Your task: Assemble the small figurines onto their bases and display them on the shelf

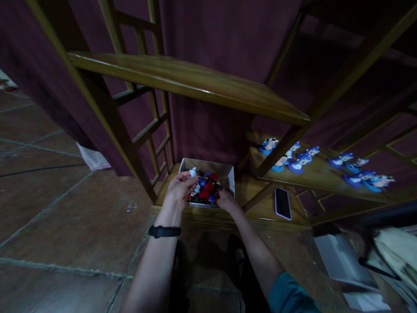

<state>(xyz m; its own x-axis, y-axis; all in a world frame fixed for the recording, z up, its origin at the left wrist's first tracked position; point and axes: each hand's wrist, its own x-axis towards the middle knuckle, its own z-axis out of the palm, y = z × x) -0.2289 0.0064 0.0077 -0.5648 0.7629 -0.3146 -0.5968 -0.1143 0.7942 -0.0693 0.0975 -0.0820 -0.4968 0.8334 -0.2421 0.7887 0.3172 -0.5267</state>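
A white cardboard box (231, 179) stands on the low wooden shelf, filled with small red, blue, black and white figurines (208, 188). Above the box's left side, my left hand (181, 186) pinches a small white figurine (193, 172) between thumb and fingers. My right hand (225, 200) reaches over the box's front right corner, its fingertips down among the figurines. Those fingertips are dark and partly hidden, so whether they grip a piece is unclear.
A wooden plank (189, 80) crosses above the box. Several blue and purple figurines (300, 161) stand on the shelf to the right. A phone (282, 203) lies on the low shelf. Papers and a pale bag (395, 248) are at the lower right. Purple curtain hangs behind.
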